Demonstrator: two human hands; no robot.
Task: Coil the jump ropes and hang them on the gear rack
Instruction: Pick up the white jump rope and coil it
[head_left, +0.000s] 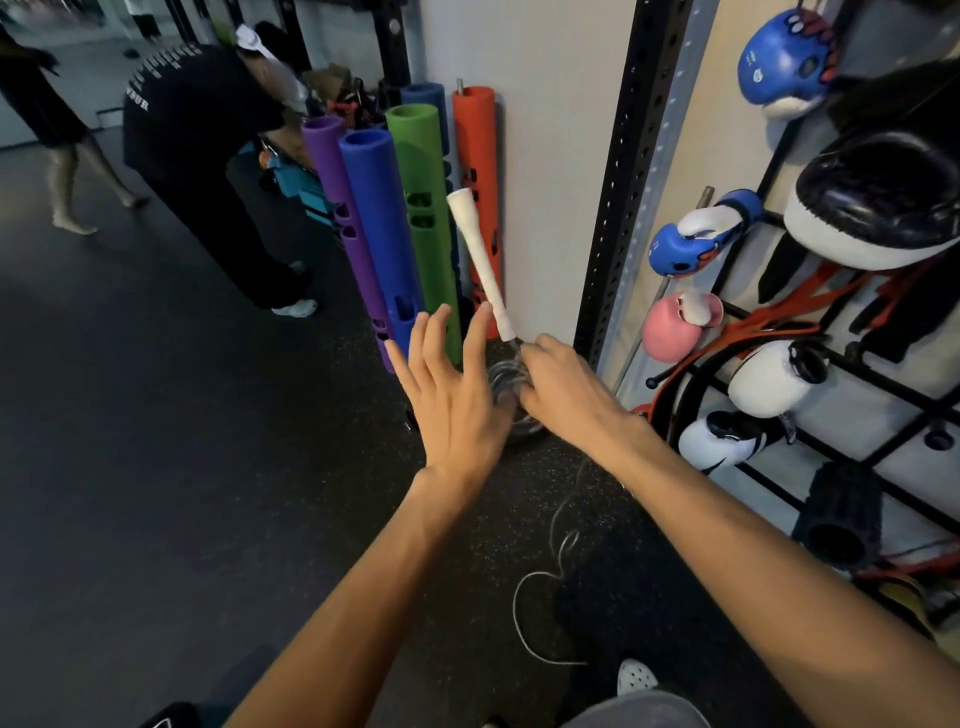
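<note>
The right hand (558, 384) grips the coiled part of the jump rope (506, 387) in the middle of the frame, and the white handle (480, 265) sticks up above it. The left hand (452, 395) is wide open beside the loops and holds nothing. The loose end (540, 613) lies on the floor at the bottom, near a shoe (636, 675). A foot could step on it and yank the loops apart. With one hand holding, the loops could slip open before reaching the gear rack (883, 376) on the right.
</note>
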